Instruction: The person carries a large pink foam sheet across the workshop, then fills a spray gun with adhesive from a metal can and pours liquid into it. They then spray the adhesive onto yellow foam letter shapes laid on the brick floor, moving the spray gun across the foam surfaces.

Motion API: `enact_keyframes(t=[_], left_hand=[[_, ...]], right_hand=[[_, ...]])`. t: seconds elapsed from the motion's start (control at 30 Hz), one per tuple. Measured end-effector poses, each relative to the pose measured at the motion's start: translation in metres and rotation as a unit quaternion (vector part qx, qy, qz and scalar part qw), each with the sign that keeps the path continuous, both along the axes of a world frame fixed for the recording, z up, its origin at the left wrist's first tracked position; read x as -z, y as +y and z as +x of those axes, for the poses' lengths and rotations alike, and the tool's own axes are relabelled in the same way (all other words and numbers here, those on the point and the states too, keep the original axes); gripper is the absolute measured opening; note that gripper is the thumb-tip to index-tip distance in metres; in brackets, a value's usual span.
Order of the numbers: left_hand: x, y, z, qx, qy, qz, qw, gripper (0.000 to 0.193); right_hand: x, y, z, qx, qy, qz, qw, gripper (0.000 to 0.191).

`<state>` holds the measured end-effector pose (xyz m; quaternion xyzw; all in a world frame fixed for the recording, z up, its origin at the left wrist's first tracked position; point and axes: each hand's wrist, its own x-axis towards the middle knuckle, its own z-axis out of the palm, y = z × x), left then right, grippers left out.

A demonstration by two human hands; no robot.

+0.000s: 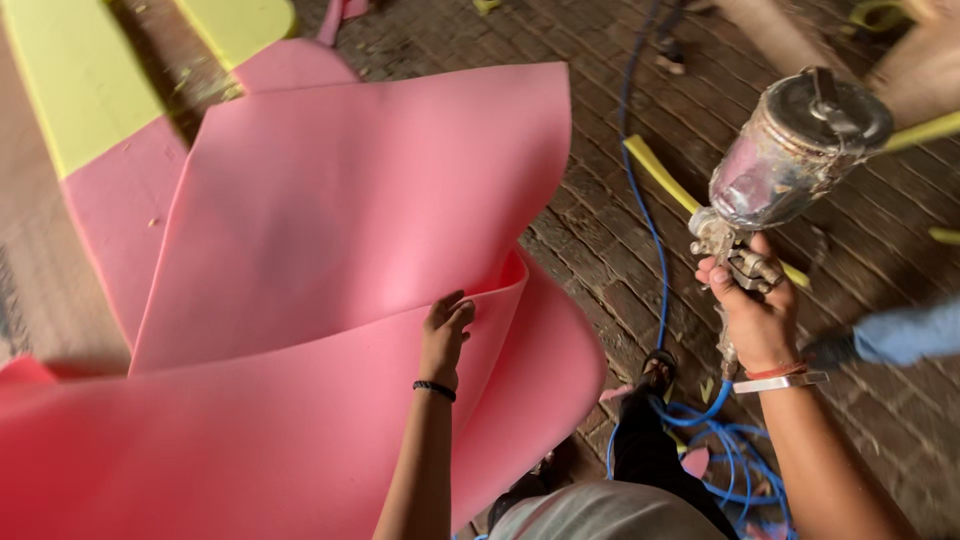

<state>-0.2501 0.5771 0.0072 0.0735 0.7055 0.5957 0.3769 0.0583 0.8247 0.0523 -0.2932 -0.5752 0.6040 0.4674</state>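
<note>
Dark brick floor (600, 240) in dim warm light, blue hose (640, 200) snaking across it into loose coils, yellow foam strip (660, 180) lying nearby, small foam scraps scattered about

You have no packages, labels, signs or screens before you here; nothing of that kind shows anywhere in your head camera's view.
</note>
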Motion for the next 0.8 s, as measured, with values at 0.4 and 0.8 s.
enact_keyframes(t=[0.4, 0.8], left_hand=[[-0.025, 0.231, 0.007, -0.011, 0.027, 0.045, 0.999, 0.040], [-0.029, 0.302, -0.079, -0.187, 0.008, 0.012, 0.982, 0.033]], right_hand=[[-0.006, 0.292, -0.053, -0.148, -0.077, 0.036, 0.985, 0.028], [0.017, 0.438, -0.177, -0.182, -0.059, 0.005, 0.982, 0.034]])
